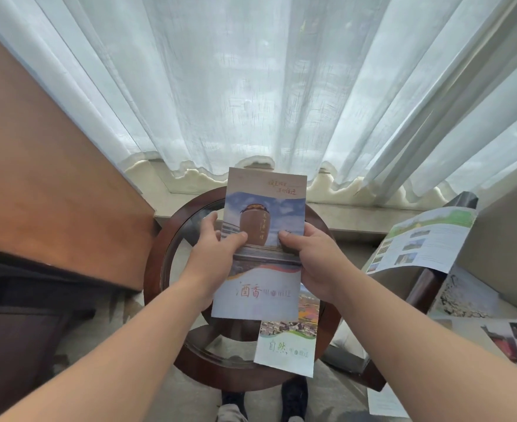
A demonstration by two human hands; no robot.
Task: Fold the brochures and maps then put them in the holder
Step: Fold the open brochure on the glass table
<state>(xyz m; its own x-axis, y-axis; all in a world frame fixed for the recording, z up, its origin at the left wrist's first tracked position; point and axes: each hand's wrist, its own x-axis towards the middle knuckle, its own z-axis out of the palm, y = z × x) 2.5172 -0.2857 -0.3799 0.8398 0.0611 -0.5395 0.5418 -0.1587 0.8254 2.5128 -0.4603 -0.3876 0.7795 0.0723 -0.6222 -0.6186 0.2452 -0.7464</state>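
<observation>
Held above the middle of the round glass table (153,278), a folded brochure (263,208), pinched mid-height at both long edges by left hand (217,249) and right hand (318,260), thumbs in front, fingers curled behind. Probably light, thin, bendy, slick; best gripped near the edges.

The top of the lower brochure (286,342) is hidden under the held brochure (263,208). Most of the fingers of the right hand (318,263) are hidden behind the held brochure. The photo sheet (507,336) is cut off by the right edge. The small print on the open brochure (427,239) cannot be read.
</observation>
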